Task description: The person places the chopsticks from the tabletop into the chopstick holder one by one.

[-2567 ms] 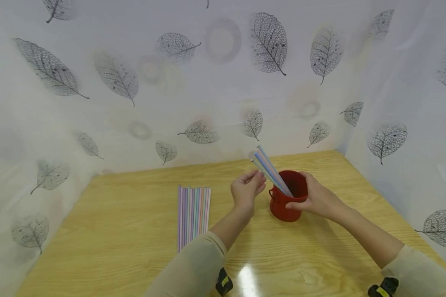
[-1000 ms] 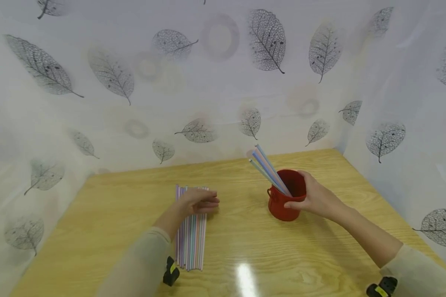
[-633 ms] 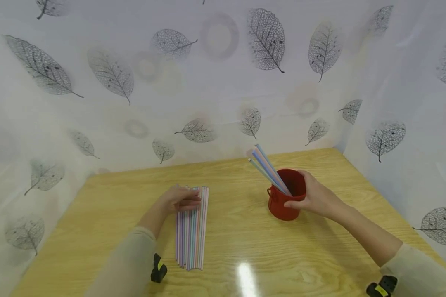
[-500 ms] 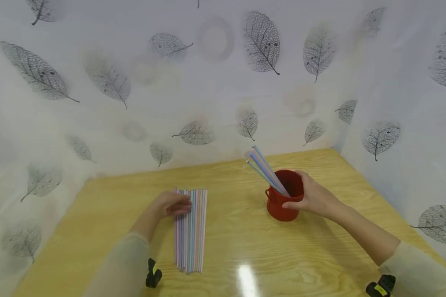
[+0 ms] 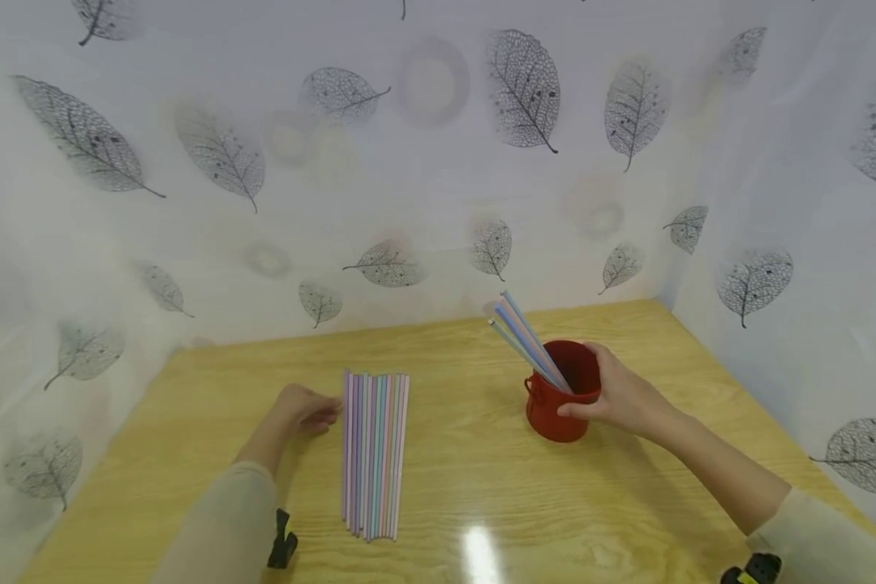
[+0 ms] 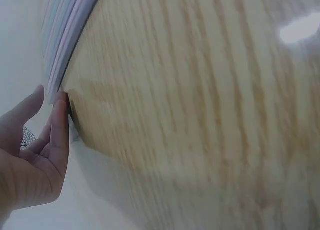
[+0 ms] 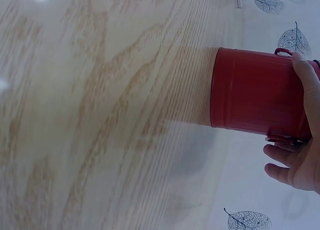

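Note:
A row of pastel drinking straws [image 5: 375, 454] lies side by side on the wooden table in the head view. My left hand [image 5: 308, 408] is at the far left edge of this row, fingertips right at the outermost purple straw. In the left wrist view, the thumb [image 6: 31, 105] stands apart from the fingers [image 6: 60, 115], whose tips meet the straws' end. My right hand [image 5: 624, 395] grips the rim of a small red bucket [image 5: 558, 418], thumb at the front. Several blue and pink straws [image 5: 529, 341] lean leftward out of the bucket.
The wooden table [image 5: 467, 478] ends at a pale curtain [image 5: 423, 186] printed with dark leaves, which rises behind and at both sides. Small black devices [image 5: 282, 539] are strapped at the wrists. A wire handle loop [image 5: 531, 388] sticks out from the bucket's left side.
My left hand let go of a straw at the bucket, went left to the row, passed over it and now sits at its left edge. My right hand stays on the bucket.

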Demonstrator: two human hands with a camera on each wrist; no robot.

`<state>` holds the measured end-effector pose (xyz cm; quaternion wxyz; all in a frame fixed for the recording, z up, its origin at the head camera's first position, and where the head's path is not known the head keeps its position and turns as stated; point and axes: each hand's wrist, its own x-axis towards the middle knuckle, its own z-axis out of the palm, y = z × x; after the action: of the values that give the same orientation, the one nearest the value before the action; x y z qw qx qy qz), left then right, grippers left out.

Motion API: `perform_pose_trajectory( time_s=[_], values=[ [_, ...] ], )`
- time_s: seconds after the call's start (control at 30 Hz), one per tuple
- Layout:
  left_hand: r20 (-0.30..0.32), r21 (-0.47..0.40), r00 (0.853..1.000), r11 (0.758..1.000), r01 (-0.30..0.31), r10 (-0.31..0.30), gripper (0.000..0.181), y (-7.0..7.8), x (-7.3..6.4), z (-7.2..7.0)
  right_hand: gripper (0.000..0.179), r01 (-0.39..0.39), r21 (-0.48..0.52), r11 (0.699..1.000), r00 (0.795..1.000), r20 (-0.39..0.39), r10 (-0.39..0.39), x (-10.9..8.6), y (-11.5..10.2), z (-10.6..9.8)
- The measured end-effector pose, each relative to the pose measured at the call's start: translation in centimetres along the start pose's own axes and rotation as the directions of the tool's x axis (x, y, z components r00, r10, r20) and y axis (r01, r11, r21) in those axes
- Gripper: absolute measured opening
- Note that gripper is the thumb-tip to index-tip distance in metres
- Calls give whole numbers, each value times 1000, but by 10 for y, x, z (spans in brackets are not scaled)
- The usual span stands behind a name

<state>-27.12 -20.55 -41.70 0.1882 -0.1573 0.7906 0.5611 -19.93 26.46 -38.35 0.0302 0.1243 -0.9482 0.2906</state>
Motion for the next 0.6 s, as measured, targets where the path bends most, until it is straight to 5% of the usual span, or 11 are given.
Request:
perform_pose_trajectory(
  time_s=[0.43, 0.6],
  values=[
    [-79, 295, 993, 954, -63, 90, 29, 5, 10, 17, 109, 4, -23, 1000, 1000, -9, -4, -1, -3, 0],
    [-59, 307, 994, 949, -74, 97, 36, 5, 8, 21, 109, -2, -34, 999, 1000, -11, 1, -2, -2, 0]
  ],
)
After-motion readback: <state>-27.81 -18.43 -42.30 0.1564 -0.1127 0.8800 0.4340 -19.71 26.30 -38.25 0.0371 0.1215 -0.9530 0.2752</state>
